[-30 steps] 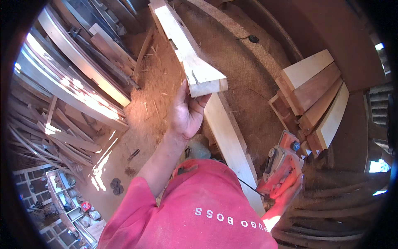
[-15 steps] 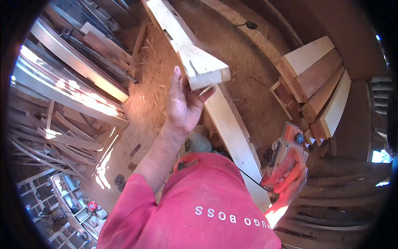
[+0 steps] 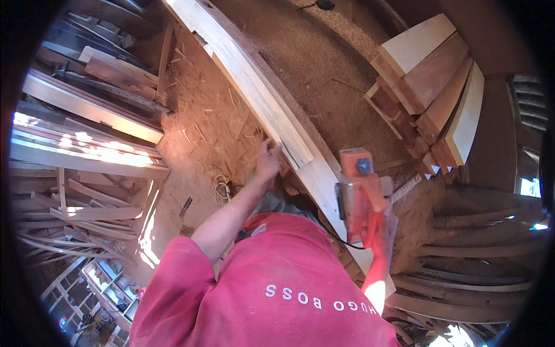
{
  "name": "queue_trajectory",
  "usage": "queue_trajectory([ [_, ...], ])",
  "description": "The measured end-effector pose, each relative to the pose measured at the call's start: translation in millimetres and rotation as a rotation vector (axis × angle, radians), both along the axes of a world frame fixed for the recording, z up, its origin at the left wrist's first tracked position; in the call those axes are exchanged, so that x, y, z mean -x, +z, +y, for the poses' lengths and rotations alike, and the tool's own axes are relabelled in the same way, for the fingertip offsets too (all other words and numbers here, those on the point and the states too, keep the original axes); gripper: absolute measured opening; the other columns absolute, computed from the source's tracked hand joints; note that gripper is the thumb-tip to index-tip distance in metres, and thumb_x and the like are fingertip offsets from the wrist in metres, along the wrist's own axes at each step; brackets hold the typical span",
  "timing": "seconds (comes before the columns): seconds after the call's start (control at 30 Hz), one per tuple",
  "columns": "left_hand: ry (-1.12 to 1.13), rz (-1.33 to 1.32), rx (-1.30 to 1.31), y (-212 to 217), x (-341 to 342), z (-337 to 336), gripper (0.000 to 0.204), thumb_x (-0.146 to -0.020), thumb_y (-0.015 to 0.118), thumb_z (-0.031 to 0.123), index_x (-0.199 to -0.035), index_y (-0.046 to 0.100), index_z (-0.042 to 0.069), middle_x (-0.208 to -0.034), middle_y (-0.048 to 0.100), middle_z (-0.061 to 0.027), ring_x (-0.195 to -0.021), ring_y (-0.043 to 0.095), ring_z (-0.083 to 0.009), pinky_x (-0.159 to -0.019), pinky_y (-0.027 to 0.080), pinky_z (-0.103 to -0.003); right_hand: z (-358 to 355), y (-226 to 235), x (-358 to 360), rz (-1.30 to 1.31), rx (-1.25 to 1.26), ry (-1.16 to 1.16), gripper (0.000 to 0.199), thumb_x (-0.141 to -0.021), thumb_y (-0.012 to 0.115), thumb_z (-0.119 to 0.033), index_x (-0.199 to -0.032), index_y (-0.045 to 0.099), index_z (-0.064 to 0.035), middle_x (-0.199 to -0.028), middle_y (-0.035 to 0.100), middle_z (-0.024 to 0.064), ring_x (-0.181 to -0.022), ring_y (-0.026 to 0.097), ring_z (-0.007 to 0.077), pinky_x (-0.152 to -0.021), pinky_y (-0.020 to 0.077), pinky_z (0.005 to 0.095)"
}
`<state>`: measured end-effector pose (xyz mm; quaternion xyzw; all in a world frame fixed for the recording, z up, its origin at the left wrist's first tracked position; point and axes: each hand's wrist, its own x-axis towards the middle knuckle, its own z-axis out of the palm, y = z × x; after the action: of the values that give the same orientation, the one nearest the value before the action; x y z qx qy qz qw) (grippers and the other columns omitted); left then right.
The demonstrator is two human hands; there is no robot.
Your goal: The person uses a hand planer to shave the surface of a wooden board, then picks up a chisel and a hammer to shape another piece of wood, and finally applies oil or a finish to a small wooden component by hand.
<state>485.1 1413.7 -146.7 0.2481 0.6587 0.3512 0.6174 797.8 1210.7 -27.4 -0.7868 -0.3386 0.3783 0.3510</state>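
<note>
A long pale wooden board [image 3: 250,87] slants from the upper left, its near end lying on a wider light wooden beam [image 3: 319,184]. My left hand [image 3: 268,162] is at the board's left edge near that end, its fingers curled against the edge. My right hand [image 3: 380,226] grips the handle of an orange power planer [image 3: 361,199] with a blue knob. The planer is at the right side of the beam's near part; whether its sole touches the wood cannot be seen. Its black cord runs back toward my body.
Thick planks [image 3: 430,81] are stacked at the right. Boards [image 3: 87,110] and curved strips [image 3: 87,196] crowd the left; more strips [image 3: 462,298] lie lower right. Shavings and sawdust [image 3: 202,115] cover the floor, where a small dark tool [image 3: 185,206] lies.
The board's near end has come down onto the beam. My left hand went from spread beneath that end to its left edge. The planer in my right hand has moved left and slightly forward.
</note>
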Motion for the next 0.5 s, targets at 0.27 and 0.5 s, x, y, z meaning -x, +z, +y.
queue_trajectory([
  [0.27,-0.15,1.095,-0.451,-32,168,139,0.052,-0.099,0.052,0.038,-0.131,0.054,-0.003,-0.134,0.052,-0.0295,-0.13,0.043,-0.0431,-0.11,0.033,-0.049,116,19,97,0.415,0.036,0.426,0.043,-0.101,0.05,-0.039,-0.095,0.062,0.0026,-0.062,0.058,0.0048,-0.057,0.056,0.0138,-0.052,0.0422,0.0302],
  [0.5,-0.585,1.439,-0.733,-10,213,306,0.05,-0.097,0.052,0.039,-0.132,0.055,0.004,-0.139,0.049,-0.0274,-0.126,0.049,-0.0436,-0.107,0.039,-0.049,107,-7,108,0.391,0.139,0.533,0.054,-0.098,0.05,-0.05,-0.09,0.063,0.002,-0.064,0.058,0.0056,-0.055,0.056,0.0132,-0.051,0.0433,0.0295],
])
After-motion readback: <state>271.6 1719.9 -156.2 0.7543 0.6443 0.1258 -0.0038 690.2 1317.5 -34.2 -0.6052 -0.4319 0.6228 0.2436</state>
